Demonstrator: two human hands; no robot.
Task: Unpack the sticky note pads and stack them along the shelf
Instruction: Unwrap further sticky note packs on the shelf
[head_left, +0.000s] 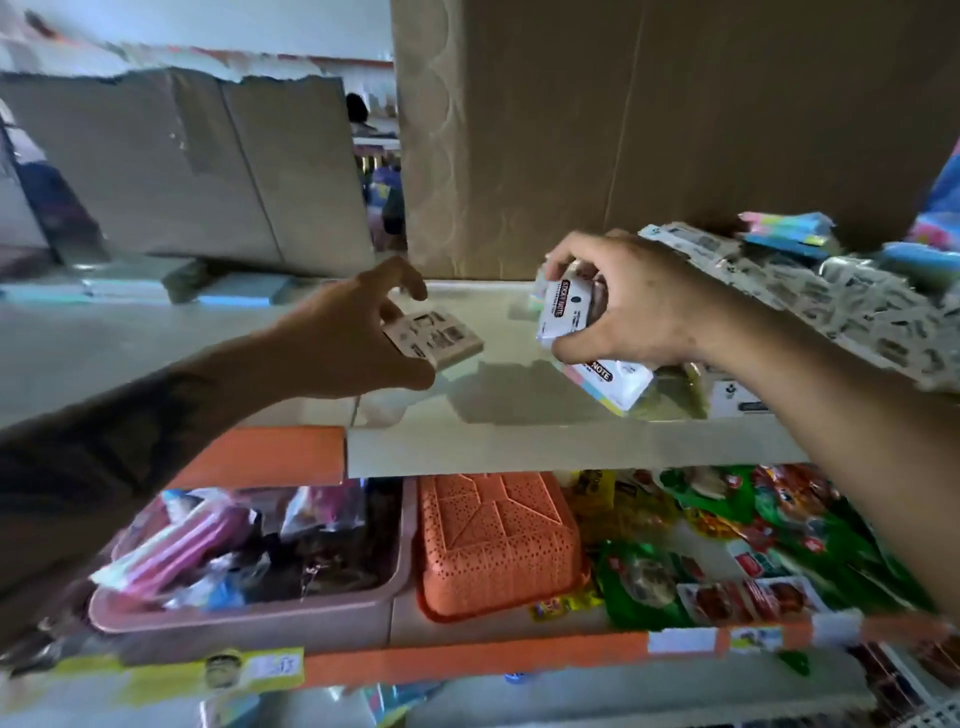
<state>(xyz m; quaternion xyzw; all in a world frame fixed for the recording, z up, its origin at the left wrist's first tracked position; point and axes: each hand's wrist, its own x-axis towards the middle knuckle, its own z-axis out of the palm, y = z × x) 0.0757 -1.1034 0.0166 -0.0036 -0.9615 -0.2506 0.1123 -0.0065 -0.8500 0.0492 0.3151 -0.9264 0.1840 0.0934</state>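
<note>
- Cardboard boxes crowd the back of the shelf (519, 441): a tall box (675, 130) right behind both hands, a torn box (182, 166) off to the left.
- Wrapped stock (831, 301) is heaped at the right, under the right forearm.
- Below, an orange basket (498, 545) sits beside a pink tray (249, 618).
- Left hand (353, 343): fingers curled, pinching one pad (436, 338) just above the shelf.
- Right hand (634, 306): fingers clamped around a sticky note pack (569, 312), another pack (613, 384) just under it.

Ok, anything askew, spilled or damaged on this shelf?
Yes: the sticky note packs at the right lie in a loose tumbled heap, not stacked. The orange perforated plastic basket on the lower shelf sits upside down.
</note>
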